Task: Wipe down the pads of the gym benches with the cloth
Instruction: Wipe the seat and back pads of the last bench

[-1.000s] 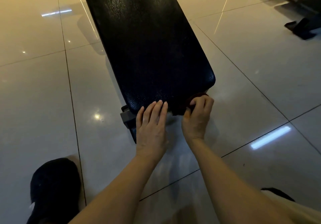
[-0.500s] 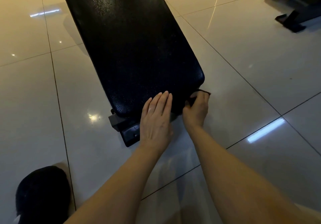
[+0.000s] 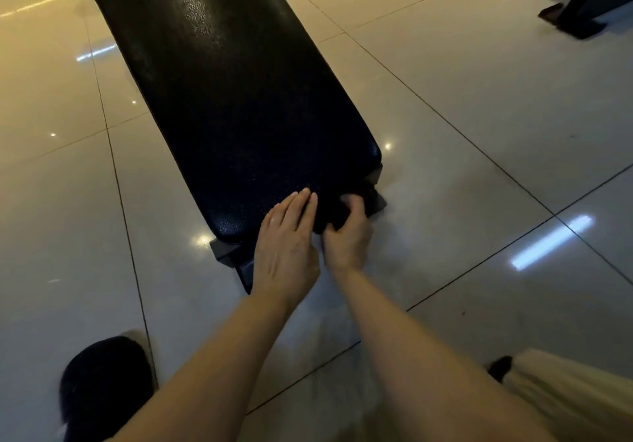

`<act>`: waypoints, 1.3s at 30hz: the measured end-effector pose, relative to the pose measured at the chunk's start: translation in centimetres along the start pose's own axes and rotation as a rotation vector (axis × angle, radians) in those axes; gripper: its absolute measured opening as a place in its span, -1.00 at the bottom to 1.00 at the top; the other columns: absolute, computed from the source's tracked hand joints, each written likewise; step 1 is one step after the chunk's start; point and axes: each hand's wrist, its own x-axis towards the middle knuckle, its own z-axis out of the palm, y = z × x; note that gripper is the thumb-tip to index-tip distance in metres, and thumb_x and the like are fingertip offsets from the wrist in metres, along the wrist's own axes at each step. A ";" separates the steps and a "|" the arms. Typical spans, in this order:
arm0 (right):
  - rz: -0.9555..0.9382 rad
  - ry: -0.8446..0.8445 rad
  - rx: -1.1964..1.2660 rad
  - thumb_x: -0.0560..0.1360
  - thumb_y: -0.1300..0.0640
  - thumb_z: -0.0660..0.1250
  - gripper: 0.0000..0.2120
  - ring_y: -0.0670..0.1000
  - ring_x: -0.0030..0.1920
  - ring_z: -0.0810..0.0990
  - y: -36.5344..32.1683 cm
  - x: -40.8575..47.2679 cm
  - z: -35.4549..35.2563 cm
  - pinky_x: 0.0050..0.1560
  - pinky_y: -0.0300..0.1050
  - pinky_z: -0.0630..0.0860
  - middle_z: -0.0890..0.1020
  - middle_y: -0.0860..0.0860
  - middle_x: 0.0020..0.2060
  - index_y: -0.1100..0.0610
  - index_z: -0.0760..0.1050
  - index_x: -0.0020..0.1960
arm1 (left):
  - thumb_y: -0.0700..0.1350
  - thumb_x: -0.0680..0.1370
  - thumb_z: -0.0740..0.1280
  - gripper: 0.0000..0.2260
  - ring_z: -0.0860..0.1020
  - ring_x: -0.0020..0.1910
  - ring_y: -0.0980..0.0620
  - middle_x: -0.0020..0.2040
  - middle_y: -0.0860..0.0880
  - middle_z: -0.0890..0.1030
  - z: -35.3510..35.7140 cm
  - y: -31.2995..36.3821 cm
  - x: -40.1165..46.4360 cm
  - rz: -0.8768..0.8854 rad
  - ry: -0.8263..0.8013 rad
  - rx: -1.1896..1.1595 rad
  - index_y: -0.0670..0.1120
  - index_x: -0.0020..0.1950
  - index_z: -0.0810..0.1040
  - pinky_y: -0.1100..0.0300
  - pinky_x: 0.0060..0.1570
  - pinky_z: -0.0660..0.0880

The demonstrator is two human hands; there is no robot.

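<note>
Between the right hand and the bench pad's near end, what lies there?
A dark cloth, gripped by the right hand against the pad; head view.

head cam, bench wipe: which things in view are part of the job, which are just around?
In the job:
- bench pad, black, textured
- cloth, dark, at the pad's near end
- right hand, gripping the cloth
- left hand, fingers flat on the pad

Just around:
- bench frame foot
- black shoe
- other equipment base, far right
- tiled floor
</note>
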 end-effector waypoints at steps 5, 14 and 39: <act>0.050 0.101 0.071 0.41 0.44 0.30 -0.60 0.01 0.11 0.53 -0.7 -2.3 1.3 0.12 -0.18 0.50 0.55 0.09 0.11 0.18 0.42 0.21 | -0.39 0.36 0.38 -0.43 0.41 0.33 -0.23 0.36 -0.23 0.46 -1.6 -3.6 -3.5 -0.093 0.068 0.072 -0.25 0.38 0.44 -0.14 0.30 0.38; -0.141 -0.076 -0.030 0.39 0.42 0.35 -0.63 -0.07 0.03 0.41 -0.1 -4.9 3.4 -0.06 -0.64 0.24 0.48 0.11 0.10 0.25 0.40 0.17 | -0.45 0.39 0.26 -0.41 0.39 0.32 -0.29 0.40 -0.25 0.39 -1.4 -6.9 -6.5 -0.177 0.092 -0.009 -0.21 0.43 0.39 -0.14 0.29 0.37; 0.105 0.038 0.228 0.48 0.43 0.26 -0.70 0.08 0.02 0.60 -1.3 0.1 -1.5 -0.14 -0.35 0.53 0.58 0.14 0.04 0.21 0.39 0.16 | -0.26 0.45 0.28 -0.58 0.45 0.31 -0.15 0.31 -0.18 0.51 -0.8 2.5 2.2 0.091 0.021 -0.088 -0.19 0.32 0.51 -0.04 0.36 0.33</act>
